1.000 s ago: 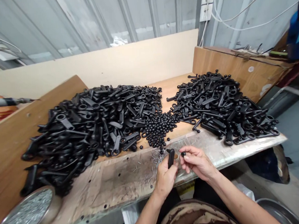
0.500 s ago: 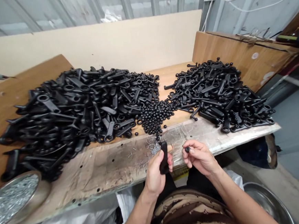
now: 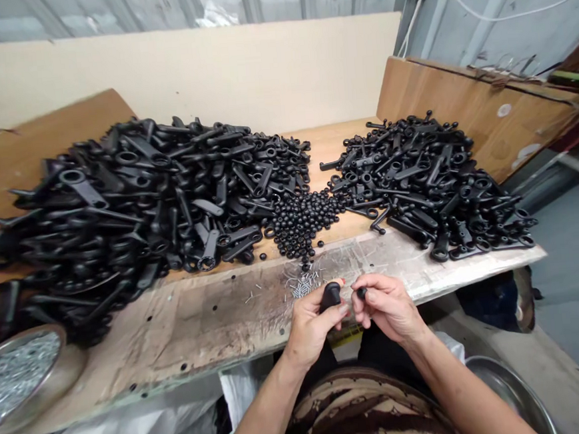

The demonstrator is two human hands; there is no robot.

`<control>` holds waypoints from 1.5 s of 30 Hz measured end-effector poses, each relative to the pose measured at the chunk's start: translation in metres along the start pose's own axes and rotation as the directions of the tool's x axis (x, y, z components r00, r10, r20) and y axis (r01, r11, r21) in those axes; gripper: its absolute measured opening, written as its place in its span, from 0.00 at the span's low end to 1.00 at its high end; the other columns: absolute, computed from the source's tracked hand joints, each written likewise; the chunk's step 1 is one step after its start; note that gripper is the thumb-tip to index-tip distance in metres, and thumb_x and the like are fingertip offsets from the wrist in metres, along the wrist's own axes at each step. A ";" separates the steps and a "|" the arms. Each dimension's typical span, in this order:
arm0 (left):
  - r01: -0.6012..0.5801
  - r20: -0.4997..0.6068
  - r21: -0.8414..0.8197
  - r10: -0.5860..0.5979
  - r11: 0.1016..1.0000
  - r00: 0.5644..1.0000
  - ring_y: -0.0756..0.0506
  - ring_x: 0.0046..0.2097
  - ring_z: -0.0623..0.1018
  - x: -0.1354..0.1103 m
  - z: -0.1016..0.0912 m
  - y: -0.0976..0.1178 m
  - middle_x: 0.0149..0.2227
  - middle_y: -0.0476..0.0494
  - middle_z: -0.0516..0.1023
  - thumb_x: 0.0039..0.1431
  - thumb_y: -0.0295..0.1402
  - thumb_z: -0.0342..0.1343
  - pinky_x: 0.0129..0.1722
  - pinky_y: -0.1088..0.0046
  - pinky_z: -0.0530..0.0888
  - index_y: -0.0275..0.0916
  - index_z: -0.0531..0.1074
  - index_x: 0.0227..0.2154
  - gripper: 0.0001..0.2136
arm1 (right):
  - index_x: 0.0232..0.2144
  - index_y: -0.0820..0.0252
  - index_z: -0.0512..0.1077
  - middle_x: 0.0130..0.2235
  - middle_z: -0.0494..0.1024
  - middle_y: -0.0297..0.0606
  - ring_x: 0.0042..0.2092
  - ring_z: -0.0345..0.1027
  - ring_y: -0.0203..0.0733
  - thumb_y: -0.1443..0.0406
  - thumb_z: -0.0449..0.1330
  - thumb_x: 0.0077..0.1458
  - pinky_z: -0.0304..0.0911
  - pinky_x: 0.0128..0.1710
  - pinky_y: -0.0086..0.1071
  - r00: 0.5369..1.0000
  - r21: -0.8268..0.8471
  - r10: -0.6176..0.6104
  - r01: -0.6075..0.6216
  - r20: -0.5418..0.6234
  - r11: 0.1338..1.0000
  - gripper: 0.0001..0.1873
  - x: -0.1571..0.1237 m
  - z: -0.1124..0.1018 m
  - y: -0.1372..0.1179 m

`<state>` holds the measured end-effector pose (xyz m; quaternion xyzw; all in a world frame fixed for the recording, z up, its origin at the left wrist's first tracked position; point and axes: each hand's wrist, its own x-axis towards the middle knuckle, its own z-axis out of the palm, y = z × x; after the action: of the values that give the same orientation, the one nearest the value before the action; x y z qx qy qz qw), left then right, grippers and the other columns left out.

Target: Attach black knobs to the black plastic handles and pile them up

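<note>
My left hand (image 3: 311,325) is closed around a black crank handle (image 3: 330,295), whose rounded end faces up. Just to its right, my right hand (image 3: 389,306) pinches a small black ball knob (image 3: 361,293) between thumb and fingertips. The knob and the handle are close together but apart. Beyond my hands, small metal pins (image 3: 305,282) lie scattered on the worn front strip of the bench (image 3: 257,320). Behind them spreads a heap of black ball knobs (image 3: 304,219).
A large pile of black crank handles (image 3: 167,193) fills the left side. Another pile of black handles (image 3: 417,180) lies right, beside a wooden side board (image 3: 440,98). A metal bowl of pins (image 3: 64,375) stands front left. A steel basin (image 3: 514,393) sits low at right.
My left hand has turned the handle from upright and side-on to end-up and brought it nearer my right hand. My right hand keeps the knob pinched. The view has shifted slightly.
</note>
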<state>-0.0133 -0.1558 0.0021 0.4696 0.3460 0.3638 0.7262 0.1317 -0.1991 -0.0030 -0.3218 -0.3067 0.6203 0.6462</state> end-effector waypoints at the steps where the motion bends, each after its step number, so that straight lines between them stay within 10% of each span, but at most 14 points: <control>1: -0.034 -0.028 0.057 0.036 0.998 0.999 0.54 0.22 0.69 0.001 -0.001 0.000 0.24 0.51 0.72 0.43 0.32 0.63 0.23 0.78 0.67 0.35 0.73 0.37 0.15 | 0.33 0.61 0.75 0.22 0.75 0.36 0.22 0.68 0.34 0.63 0.64 0.45 0.63 0.16 0.22 1.000 -0.017 -0.010 0.010 -0.010 1.000 0.10 0.001 0.003 0.001; 15: -0.310 -0.028 0.715 0.469 0.626 0.883 0.53 0.28 0.74 -0.002 0.000 -0.011 0.28 0.51 0.75 0.56 0.25 0.45 0.36 0.78 0.72 0.40 0.63 0.52 0.20 | 0.32 0.62 0.76 0.21 0.74 0.34 0.20 0.66 0.32 0.64 0.63 0.47 0.63 0.16 0.22 0.993 -0.098 -0.055 0.044 -0.103 0.994 0.08 0.003 0.019 0.019; 20: -0.357 0.041 0.852 0.632 0.382 0.774 0.51 0.34 0.76 0.002 -0.005 -0.021 0.37 0.44 0.77 0.55 0.23 0.43 0.39 0.75 0.73 0.37 0.62 0.52 0.21 | 0.32 0.62 0.75 0.20 0.72 0.34 0.18 0.64 0.32 0.63 0.62 0.49 0.60 0.13 0.21 0.994 -0.014 0.003 -0.005 -0.107 1.000 0.08 0.006 0.019 0.024; 26: -0.311 0.144 0.945 0.727 0.100 0.671 0.47 0.34 0.77 0.004 -0.005 -0.026 0.37 0.39 0.77 0.55 0.22 0.42 0.35 0.73 0.74 0.34 0.60 0.53 0.21 | 0.29 0.62 0.75 0.17 0.69 0.32 0.16 0.61 0.31 0.62 0.62 0.48 0.53 0.09 0.19 0.981 0.059 0.104 -0.096 -0.162 0.994 0.08 0.005 0.020 0.026; 32: -0.254 0.178 0.967 0.741 -0.010 0.648 0.47 0.31 0.77 0.008 0.000 -0.025 0.35 0.38 0.78 0.58 0.25 0.43 0.31 0.74 0.73 0.31 0.60 0.51 0.18 | 0.28 0.63 0.74 0.19 0.70 0.32 0.19 0.61 0.29 0.63 0.61 0.49 0.57 0.14 0.20 0.912 -0.332 -0.193 0.068 -0.361 0.941 0.08 0.005 0.026 0.027; 35: -0.171 0.176 0.982 0.737 -0.084 0.653 0.45 0.28 0.77 0.016 0.001 -0.029 0.33 0.37 0.77 0.59 0.26 0.43 0.26 0.73 0.72 0.30 0.60 0.52 0.18 | 0.25 0.64 0.72 0.17 0.68 0.31 0.16 0.58 0.28 0.62 0.60 0.49 0.50 0.11 0.20 0.930 -0.191 -0.027 -0.047 -0.367 0.980 0.09 0.016 0.023 0.023; 40: -0.419 0.322 0.907 0.709 -0.041 0.627 0.41 0.42 0.76 0.021 0.009 -0.033 0.45 0.28 0.73 0.58 0.28 0.46 0.38 0.68 0.73 0.27 0.49 0.58 0.25 | 0.27 0.64 0.73 0.17 0.69 0.32 0.16 0.59 0.29 0.61 0.61 0.47 0.49 0.11 0.20 0.970 -0.159 0.072 -0.111 -0.231 0.981 0.10 0.021 0.006 -0.008; 45: -0.521 0.244 0.845 0.782 0.118 0.573 0.39 0.52 0.67 0.010 -0.021 -0.017 0.48 0.34 0.67 0.52 0.31 0.56 0.54 0.57 0.63 0.33 0.55 0.55 0.28 | 0.33 0.60 0.76 0.24 0.75 0.34 0.23 0.64 0.32 0.62 0.60 0.49 0.62 0.23 0.25 0.925 -0.732 -0.342 0.119 -0.164 0.671 0.09 -0.009 -0.029 -0.074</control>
<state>-0.0222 -0.1434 -0.0223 0.8102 0.3224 0.4801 0.0955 0.1989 -0.2105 0.0381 -0.5900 -0.4629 0.3127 0.5829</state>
